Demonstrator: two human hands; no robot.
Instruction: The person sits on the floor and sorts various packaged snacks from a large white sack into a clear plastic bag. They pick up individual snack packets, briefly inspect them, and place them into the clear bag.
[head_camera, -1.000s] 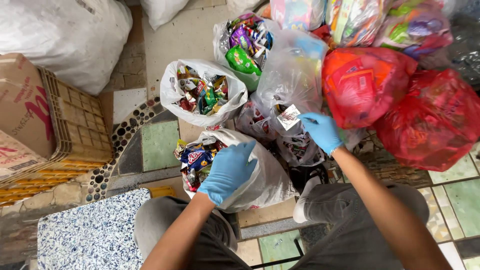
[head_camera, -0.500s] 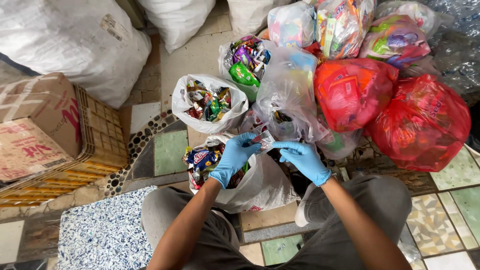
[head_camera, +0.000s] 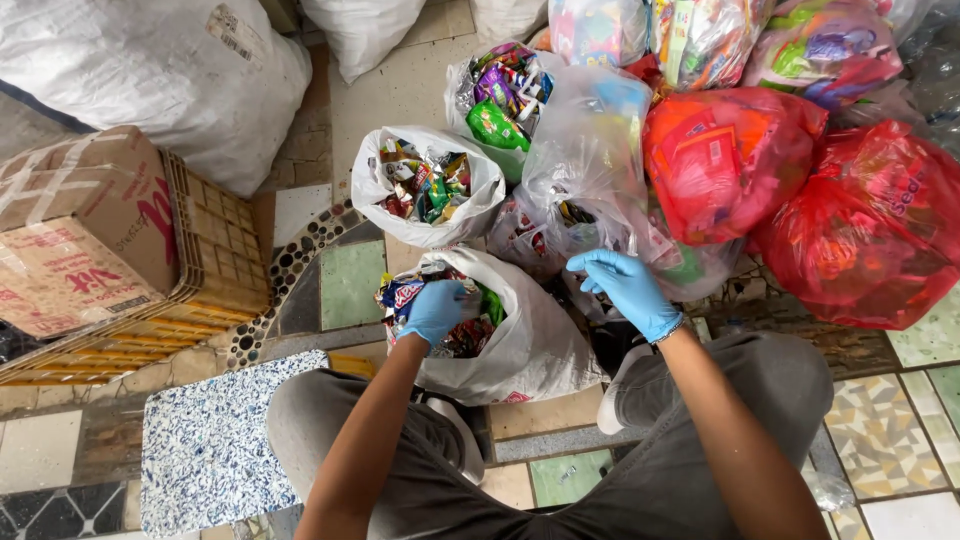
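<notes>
Left hand (head_camera: 435, 310), blue-gloved, is pressing wrappers into the nearest white bag (head_camera: 530, 340), partly filled. Right hand (head_camera: 625, 285), loosely open and empty, is hovering by the clear bag (head_camera: 585, 150).

Left hand (head_camera: 436, 310), blue-gloved, reaches toward eleven o'clock, fingers curled down; right hand (head_camera: 625, 288) — also gloved — angles toward ten o'clock, fingers loosely bent.

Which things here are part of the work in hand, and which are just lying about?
In hand:
left hand in the near white bag of wrappers
right hand at the clear bag

Lying about:
second wrapper bag
red bags
cardboard box
white sack
</notes>
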